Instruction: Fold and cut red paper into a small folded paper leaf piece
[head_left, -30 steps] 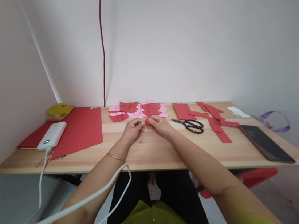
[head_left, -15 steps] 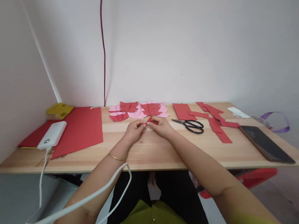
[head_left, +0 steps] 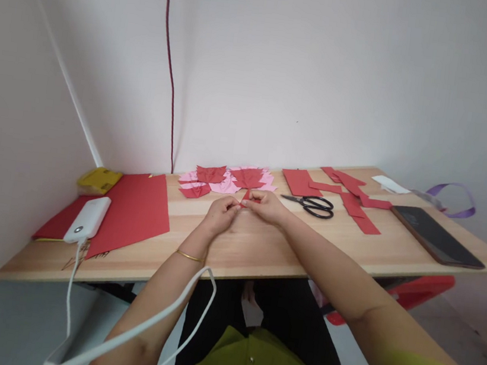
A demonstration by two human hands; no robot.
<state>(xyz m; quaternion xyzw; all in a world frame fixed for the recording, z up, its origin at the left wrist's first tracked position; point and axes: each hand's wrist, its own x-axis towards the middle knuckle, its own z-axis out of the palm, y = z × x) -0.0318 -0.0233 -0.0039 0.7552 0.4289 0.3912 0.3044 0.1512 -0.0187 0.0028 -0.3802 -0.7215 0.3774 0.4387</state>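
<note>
Both my hands meet over the middle of the wooden table (head_left: 261,251). My left hand (head_left: 220,214) and my right hand (head_left: 267,206) pinch a small folded piece of red paper (head_left: 247,195) between their fingertips; most of it is hidden by the fingers. Just behind them lies a cluster of folded red and pink paper shapes (head_left: 226,179). A gold bangle sits on my left wrist.
Black scissors (head_left: 312,205) lie right of my hands, with red paper strips (head_left: 353,200) and a dark tablet (head_left: 436,235) beyond. At the left are a large red sheet (head_left: 132,210), a white power bank (head_left: 88,219) with its cable, and a yellow object (head_left: 99,179).
My hands have closed together on the small red paper and lifted it slightly; the fingers have shifted a little on it. Nothing else on the table has moved.
</note>
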